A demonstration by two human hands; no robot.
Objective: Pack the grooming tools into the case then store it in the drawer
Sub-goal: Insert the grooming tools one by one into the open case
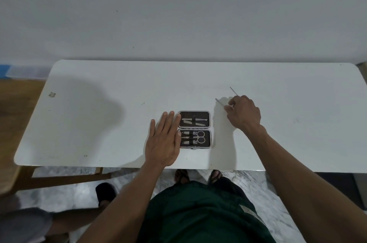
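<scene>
Case (195,129) open; right-hand (243,112) tool (220,102) partly hidden.

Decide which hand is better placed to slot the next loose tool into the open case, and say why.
Right. The right hand is already at the thin loose tools beside the case; the left hand lies flat at the case's edge, probably steadying it.

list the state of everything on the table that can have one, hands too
black grooming case with grey rim: open, lying flat on the white table
silver scissors: strapped in the near half
thin metal tool: pinched in the right hand's fingers
second thin metal tool: loose on the table
left hand: flat, touching the case's left edge
right hand: closed on the thin tool
</scene>
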